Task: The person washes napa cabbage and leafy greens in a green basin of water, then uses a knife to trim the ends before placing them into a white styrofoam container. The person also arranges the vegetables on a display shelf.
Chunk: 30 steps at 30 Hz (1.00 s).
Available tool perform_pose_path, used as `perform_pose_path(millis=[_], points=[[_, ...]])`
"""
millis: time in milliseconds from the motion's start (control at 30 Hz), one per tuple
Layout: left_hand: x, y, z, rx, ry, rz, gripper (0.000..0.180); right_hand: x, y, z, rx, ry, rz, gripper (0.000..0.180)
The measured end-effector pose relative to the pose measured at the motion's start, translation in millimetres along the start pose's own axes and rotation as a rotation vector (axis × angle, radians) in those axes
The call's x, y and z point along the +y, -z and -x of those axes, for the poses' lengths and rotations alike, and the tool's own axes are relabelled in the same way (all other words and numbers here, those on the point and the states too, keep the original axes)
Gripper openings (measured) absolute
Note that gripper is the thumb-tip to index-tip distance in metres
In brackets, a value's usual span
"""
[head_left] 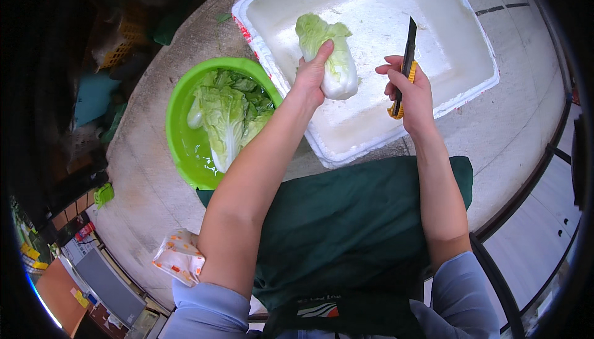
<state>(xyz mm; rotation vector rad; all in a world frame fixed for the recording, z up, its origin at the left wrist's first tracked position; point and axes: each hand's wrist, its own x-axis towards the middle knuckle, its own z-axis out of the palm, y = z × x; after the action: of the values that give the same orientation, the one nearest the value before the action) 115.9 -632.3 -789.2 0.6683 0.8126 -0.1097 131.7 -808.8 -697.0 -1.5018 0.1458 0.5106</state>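
Observation:
My left hand (314, 73) is closed around a napa cabbage (339, 70), its pale green leaves pointing away from me and its white base toward me. The cabbage is held over the left part of a white foam box (396, 5). Over the same box, farther right, my right hand (413, 91) grips a yellow and black utility knife (405, 67). Its dark blade is extended and points away from me. Left of the box, a bright green basin (179, 144) holds water, another napa cabbage (224, 122) and darker leafy greens (247, 88).
The box and basin stand on a grey concrete floor (142, 184). A dark green apron (346, 227) covers my front. At the far left are a yellow crate (120, 45) and a blue-green object (94, 99). White panels (532, 234) with dark frames stand at the right.

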Motion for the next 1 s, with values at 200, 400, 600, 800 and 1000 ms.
perform_pose_path(millis=[200,400,600,800,1000], points=[[-11.7,-6.4,-7.6,-0.052,-0.068,-0.021,0.082,12.2,13.3,-1.0,-0.004,-0.066,0.09,0.024],[5.1,-35.0,21.2,-0.039,-0.348,-0.214,0.093,12.4,-4.3,-11.5,-0.053,-0.072,0.116,0.033],[-23.4,-3.4,14.1,0.258,-0.22,-0.404,0.095,39.4,-19.0,-24.3,-0.193,-0.228,0.23,0.043],[-41.4,6.0,8.7,0.403,-0.195,-0.549,0.106,57.7,-29.6,-29.0,-0.208,-0.263,0.342,0.048],[-44.8,0.5,-2.5,0.377,-0.4,-0.388,0.091,57.1,-37.8,-48.0,-0.185,-0.189,0.368,0.051]])
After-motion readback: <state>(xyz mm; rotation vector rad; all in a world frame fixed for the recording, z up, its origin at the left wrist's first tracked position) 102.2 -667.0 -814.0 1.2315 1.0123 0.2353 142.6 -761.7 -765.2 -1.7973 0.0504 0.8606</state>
